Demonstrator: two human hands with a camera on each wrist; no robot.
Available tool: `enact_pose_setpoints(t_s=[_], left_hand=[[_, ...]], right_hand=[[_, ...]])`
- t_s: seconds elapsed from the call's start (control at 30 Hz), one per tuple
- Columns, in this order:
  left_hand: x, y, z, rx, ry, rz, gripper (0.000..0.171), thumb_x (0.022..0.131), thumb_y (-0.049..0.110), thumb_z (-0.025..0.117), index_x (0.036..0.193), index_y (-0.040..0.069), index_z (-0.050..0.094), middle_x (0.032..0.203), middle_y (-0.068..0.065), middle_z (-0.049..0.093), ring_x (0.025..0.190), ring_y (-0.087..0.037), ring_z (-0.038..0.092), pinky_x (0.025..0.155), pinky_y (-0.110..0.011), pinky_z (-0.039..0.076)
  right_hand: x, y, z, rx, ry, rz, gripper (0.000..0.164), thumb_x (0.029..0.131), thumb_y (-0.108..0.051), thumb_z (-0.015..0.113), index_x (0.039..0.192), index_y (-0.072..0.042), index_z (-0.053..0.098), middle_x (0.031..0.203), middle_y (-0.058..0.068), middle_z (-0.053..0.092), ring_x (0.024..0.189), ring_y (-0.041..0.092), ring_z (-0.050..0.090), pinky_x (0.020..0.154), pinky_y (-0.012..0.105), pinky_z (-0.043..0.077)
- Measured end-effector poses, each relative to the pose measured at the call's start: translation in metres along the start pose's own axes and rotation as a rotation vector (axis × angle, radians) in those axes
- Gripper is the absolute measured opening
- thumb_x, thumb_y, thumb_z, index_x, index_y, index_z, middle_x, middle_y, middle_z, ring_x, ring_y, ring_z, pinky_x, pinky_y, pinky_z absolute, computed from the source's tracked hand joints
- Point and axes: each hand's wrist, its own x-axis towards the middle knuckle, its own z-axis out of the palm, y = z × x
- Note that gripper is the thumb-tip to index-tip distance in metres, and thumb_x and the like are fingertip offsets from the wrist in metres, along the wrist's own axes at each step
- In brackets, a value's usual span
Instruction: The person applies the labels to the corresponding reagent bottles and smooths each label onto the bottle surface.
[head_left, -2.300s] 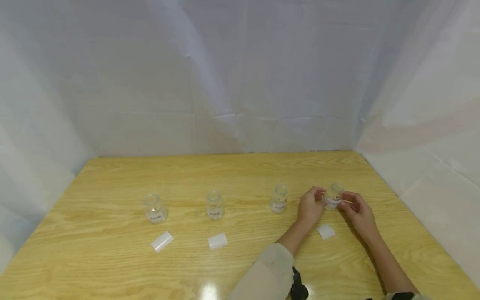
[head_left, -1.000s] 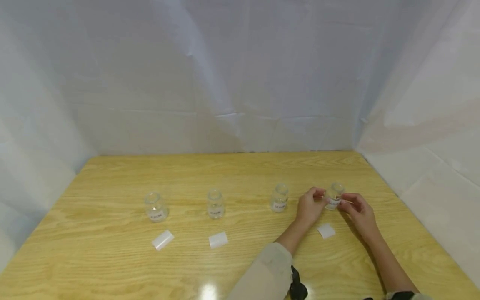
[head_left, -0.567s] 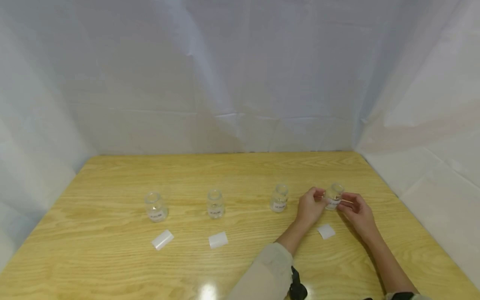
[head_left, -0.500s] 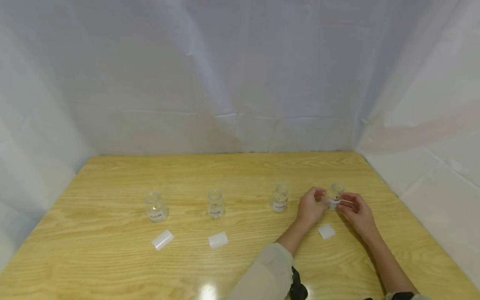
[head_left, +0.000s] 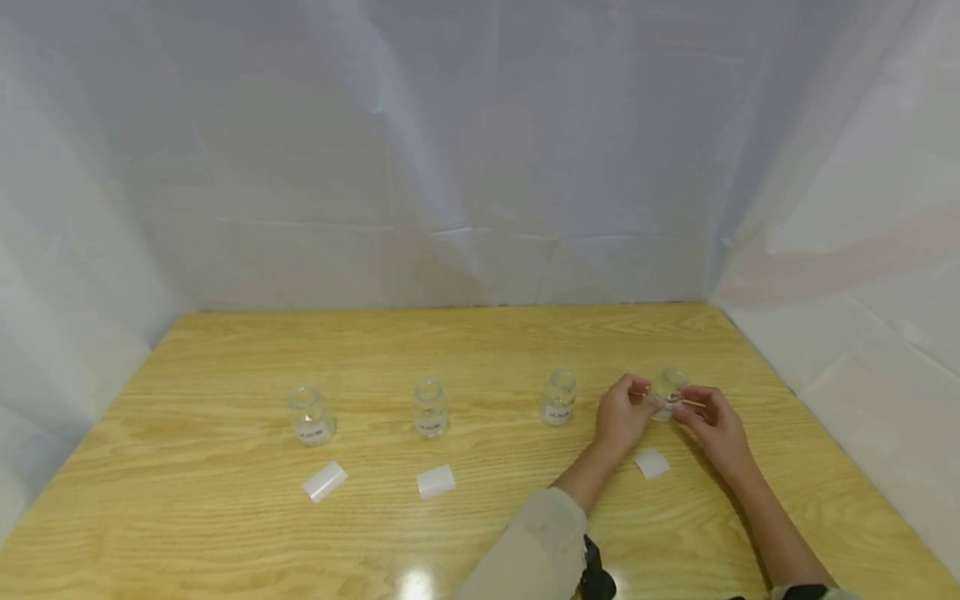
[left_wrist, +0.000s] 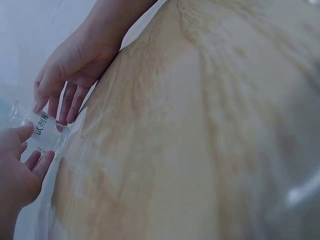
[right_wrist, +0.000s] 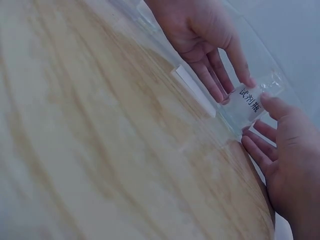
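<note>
A small clear glass reagent bottle (head_left: 672, 382) with a white label (right_wrist: 249, 101) on its side stands at the right of the table. My left hand (head_left: 621, 417) holds it from the left, and my right hand (head_left: 718, 429) holds it from the right. Both thumbs press the front near the label's ends, while the other fingers reach round the sides. Printed black characters show on the label in both wrist views. A small white paper piece (head_left: 652, 463) lies just in front of the bottle. The fingertips behind the glass are partly hidden.
Three similar labelled bottles stand in a row to the left: one bottle (head_left: 558, 398) near my left hand, a middle bottle (head_left: 431, 410) and a far-left bottle (head_left: 310, 416). Two white paper pieces, a left piece (head_left: 325, 482) and a middle piece (head_left: 436, 481), lie before them. White sheeting (head_left: 450, 167) surrounds the table.
My right thumb has shifted slightly across the label on the bottle. Both hands stay round the bottle, and the other bottles and paper pieces have not moved.
</note>
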Motion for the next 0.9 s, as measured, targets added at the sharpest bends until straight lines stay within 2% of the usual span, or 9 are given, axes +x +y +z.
enact_pose_setpoints(t_s=[0.13, 0.27, 0.6, 0.73, 0.9], left_hand=[[0.0007, -0.0017, 0.0006, -0.02, 0.003, 0.025, 0.02, 0.077, 0.006, 0.072, 0.096, 0.003, 0.064, 0.092, -0.006, 0.065, 0.083, -0.013, 0.059, 0.072, -0.018, 0.045], [0.0017, -0.0032, 0.0011, -0.034, 0.011, 0.036, 0.017, 0.078, 0.004, 0.071, 0.094, 0.003, 0.065, 0.091, -0.005, 0.066, 0.081, -0.009, 0.059, 0.07, -0.017, 0.046], [0.0033, -0.004, -0.0007, -0.033, 0.014, 0.016, 0.016, 0.079, 0.007, 0.071, 0.094, 0.005, 0.065, 0.09, -0.003, 0.066, 0.079, -0.007, 0.058, 0.07, -0.017, 0.046], [0.0036, -0.0035, -0.0019, -0.038, 0.013, -0.003, 0.016, 0.079, 0.007, 0.071, 0.094, 0.006, 0.066, 0.09, -0.002, 0.066, 0.079, -0.006, 0.058, 0.07, -0.017, 0.046], [0.0039, -0.0037, -0.0028, -0.034, 0.012, 0.004, 0.015, 0.079, 0.007, 0.071, 0.094, 0.005, 0.065, 0.09, -0.003, 0.066, 0.078, -0.006, 0.058, 0.069, -0.017, 0.046]], right_hand=[[0.0005, 0.0016, -0.0015, 0.102, -0.018, -0.041, 0.021, 0.088, 0.009, 0.053, 0.108, 0.014, 0.046, 0.102, -0.002, 0.06, 0.09, 0.005, 0.06, 0.075, 0.017, 0.048], [0.0011, 0.0018, -0.0019, 0.151, -0.025, -0.06, 0.018, 0.089, 0.011, 0.049, 0.106, 0.017, 0.045, 0.101, 0.0, 0.061, 0.087, 0.007, 0.061, 0.073, 0.019, 0.049], [0.0034, 0.0015, -0.0005, 0.171, -0.006, -0.033, 0.015, 0.089, 0.01, 0.051, 0.104, 0.014, 0.05, 0.1, -0.001, 0.063, 0.085, 0.007, 0.062, 0.072, 0.02, 0.049], [0.0039, 0.0019, -0.0003, 0.181, -0.017, -0.041, 0.013, 0.09, 0.009, 0.049, 0.103, 0.011, 0.052, 0.1, -0.002, 0.062, 0.083, 0.008, 0.063, 0.072, 0.02, 0.049], [0.0041, 0.0018, 0.0006, 0.188, -0.013, -0.051, 0.014, 0.092, 0.009, 0.046, 0.103, 0.007, 0.055, 0.099, -0.002, 0.062, 0.08, 0.01, 0.063, 0.072, 0.021, 0.05]])
